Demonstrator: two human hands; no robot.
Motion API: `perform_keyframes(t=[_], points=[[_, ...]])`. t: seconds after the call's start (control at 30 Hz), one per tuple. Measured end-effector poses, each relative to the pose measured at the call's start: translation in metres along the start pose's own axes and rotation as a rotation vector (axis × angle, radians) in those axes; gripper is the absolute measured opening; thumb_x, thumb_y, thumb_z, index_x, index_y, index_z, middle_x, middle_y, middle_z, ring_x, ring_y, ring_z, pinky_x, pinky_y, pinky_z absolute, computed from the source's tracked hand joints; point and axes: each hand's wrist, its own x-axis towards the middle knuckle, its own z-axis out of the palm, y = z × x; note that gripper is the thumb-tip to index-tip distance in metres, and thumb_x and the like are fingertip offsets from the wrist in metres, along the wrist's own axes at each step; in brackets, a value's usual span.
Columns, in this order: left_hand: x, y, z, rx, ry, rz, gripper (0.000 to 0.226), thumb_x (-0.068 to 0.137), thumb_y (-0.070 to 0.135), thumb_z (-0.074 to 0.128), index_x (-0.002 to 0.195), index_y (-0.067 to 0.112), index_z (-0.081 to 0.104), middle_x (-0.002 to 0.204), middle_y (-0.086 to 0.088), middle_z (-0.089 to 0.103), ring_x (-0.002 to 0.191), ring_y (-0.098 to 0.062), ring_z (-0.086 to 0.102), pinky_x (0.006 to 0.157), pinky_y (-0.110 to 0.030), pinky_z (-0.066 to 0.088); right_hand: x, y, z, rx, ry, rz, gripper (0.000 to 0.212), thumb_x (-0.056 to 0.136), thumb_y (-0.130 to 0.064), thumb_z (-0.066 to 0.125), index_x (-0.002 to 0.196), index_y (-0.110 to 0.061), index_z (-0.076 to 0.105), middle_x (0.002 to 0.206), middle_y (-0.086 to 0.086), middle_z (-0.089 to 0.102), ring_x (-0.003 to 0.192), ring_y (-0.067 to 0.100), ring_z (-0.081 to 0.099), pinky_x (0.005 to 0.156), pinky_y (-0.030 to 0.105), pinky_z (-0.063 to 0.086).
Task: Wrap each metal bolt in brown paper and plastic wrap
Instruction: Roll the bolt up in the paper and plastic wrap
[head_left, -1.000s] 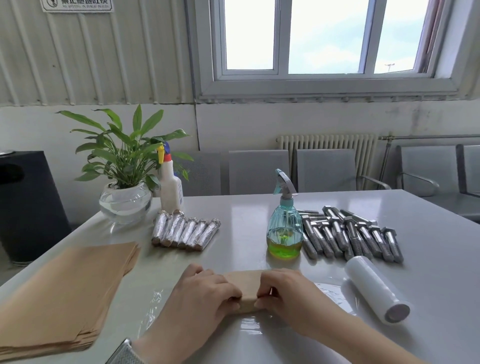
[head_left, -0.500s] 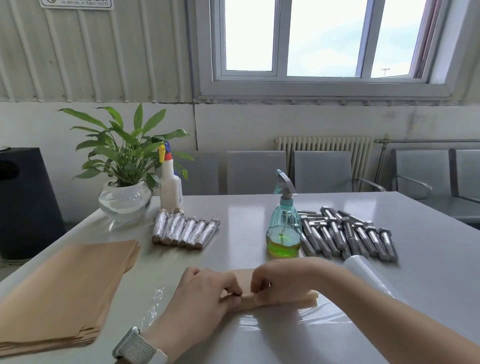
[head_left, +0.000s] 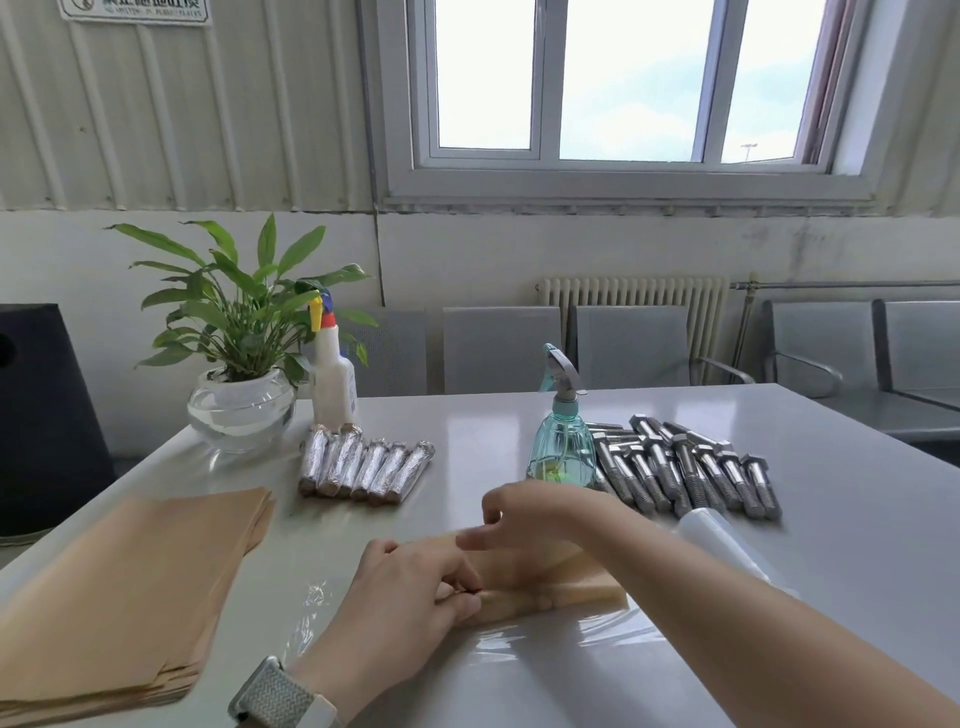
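1. Head view, the hands: the left hand (head_left: 410, 587) lies on the counter (head_left: 519, 415) with its fingers curled, and its grip pinches the left end of the brown paper roll (head_left: 550, 590). The right hand (head_left: 524, 514) is raised a little above the roll, its grip loose and half open with one finger stretched to the left; it holds nothing that I can see, and it looks blurred.
2. Head view, the task's thing: the brown paper roll lies across a sheet of plastic wrap (head_left: 498, 636) that is spread flat on the counter, near the front edge. The bolt inside the roll is hidden.
3. Head view, the other things: the bare bolts (head_left: 691, 473) lie in a pile at the right, just beside a green spray bottle (head_left: 562, 447). The roll of plastic wrap (head_left: 714, 538) lies in front of this pile. The wrapped bolts (head_left: 363, 467) lie in a row near the plant (head_left: 241, 374). A stack of brown paper (head_left: 124, 592) is at the left.
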Motion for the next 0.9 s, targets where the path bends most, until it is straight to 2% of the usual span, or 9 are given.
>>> perform_keyframes(t=[0.07, 0.2, 0.3, 0.4, 0.47, 0.57, 0.67, 0.77, 0.9], points=[[-0.001, 0.000, 0.001, 0.041, 0.012, 0.013, 0.011, 0.086, 0.051, 0.061, 0.095, 0.043, 0.063, 0.094, 0.026, 0.062, 0.100, 0.008, 0.047, 0.102, -0.022, 0.020, -0.005, 0.000, -0.007, 0.021, -0.044, -0.021, 0.046, 0.079, -0.070, 0.059, 0.091, -0.025, 0.057, 0.095, 0.001, 0.063, 0.081, 0.020, 0.053, 0.064, 0.032, 0.039], [-0.001, 0.004, 0.000, 0.138, 0.031, 0.025, 0.019, 0.087, 0.054, 0.058, 0.101, 0.043, 0.065, 0.091, 0.031, 0.054, 0.101, 0.008, 0.038, 0.094, -0.021, 0.016, -0.020, 0.007, -0.017, -0.071, -0.090, -0.056, 0.032, 0.073, -0.042, 0.074, 0.067, -0.024, 0.049, 0.072, -0.001, 0.056, 0.064, 0.019, 0.050, 0.055, 0.029, 0.039], [-0.002, 0.008, 0.000, 0.229, 0.069, 0.084, 0.023, 0.087, 0.057, 0.056, 0.103, 0.043, 0.065, 0.122, 0.031, 0.043, 0.122, -0.001, 0.032, 0.096, -0.026, 0.014, -0.029, 0.010, -0.017, -0.136, -0.015, -0.105, 0.029, 0.075, -0.032, 0.074, 0.063, -0.020, 0.050, 0.072, 0.000, 0.058, 0.070, 0.021, 0.054, 0.061, 0.030, 0.045], [-0.004, 0.015, -0.005, 0.282, 0.079, 0.133, 0.014, 0.074, 0.049, 0.075, 0.083, 0.040, 0.071, 0.142, 0.017, 0.042, 0.136, -0.014, 0.036, 0.103, -0.033, 0.015, -0.038, 0.010, -0.017, -0.180, 0.033, -0.153, 0.028, 0.075, -0.031, 0.069, 0.061, -0.020, 0.047, 0.070, 0.000, 0.055, 0.064, 0.018, 0.049, 0.055, 0.029, 0.041], [-0.004, 0.017, -0.008, 0.332, 0.089, 0.146, 0.018, 0.062, 0.045, 0.085, 0.072, 0.039, 0.070, 0.135, 0.011, 0.055, 0.127, -0.018, 0.052, 0.101, -0.036, 0.020, -0.044, 0.010, -0.015, -0.203, 0.058, -0.173, 0.028, 0.076, -0.030, 0.065, 0.062, -0.019, 0.044, 0.069, 0.001, 0.050, 0.061, 0.018, 0.045, 0.050, 0.029, 0.035], [-0.003, 0.015, -0.008, 0.308, 0.062, 0.161, 0.011, 0.076, 0.046, 0.073, 0.084, 0.038, 0.071, 0.128, 0.021, 0.055, 0.120, -0.010, 0.052, 0.105, -0.035, 0.014, -0.051, 0.012, -0.005, -0.197, 0.124, -0.226, 0.025, 0.077, -0.026, 0.062, 0.064, -0.017, 0.042, 0.068, -0.001, 0.046, 0.068, 0.023, 0.047, 0.054, 0.032, 0.037], [-0.004, 0.014, -0.008, 0.321, 0.074, 0.191, 0.015, 0.068, 0.045, 0.081, 0.075, 0.038, 0.070, 0.094, 0.021, 0.065, 0.089, -0.007, 0.064, 0.091, -0.035, 0.023, -0.059, 0.015, 0.007, -0.136, 0.216, -0.252, 0.027, 0.078, -0.024, 0.059, 0.063, -0.017, 0.037, 0.063, -0.003, 0.042, 0.061, 0.018, 0.042, 0.054, 0.033, 0.035], [-0.005, 0.015, -0.009, 0.328, 0.107, 0.207, 0.018, 0.061, 0.046, 0.083, 0.069, 0.038, 0.068, 0.077, 0.022, 0.063, 0.072, -0.005, 0.062, 0.079, -0.034, 0.026, -0.064, 0.017, 0.015, -0.104, 0.270, -0.238, 0.033, 0.079, -0.025, 0.058, 0.061, -0.018, 0.031, 0.062, -0.006, 0.038, 0.056, 0.014, 0.037, 0.051, 0.032, 0.025], [-0.007, 0.013, -0.008, 0.326, 0.134, 0.235, 0.012, 0.064, 0.045, 0.074, 0.069, 0.036, 0.067, 0.070, 0.021, 0.062, 0.068, -0.006, 0.061, 0.077, -0.033, 0.033, -0.067, 0.014, 0.016, -0.075, 0.250, -0.208, 0.035, 0.076, -0.034, 0.070, 0.069, -0.021, 0.038, 0.065, -0.010, 0.037, 0.070, 0.021, 0.040, 0.055, 0.032, 0.028]])
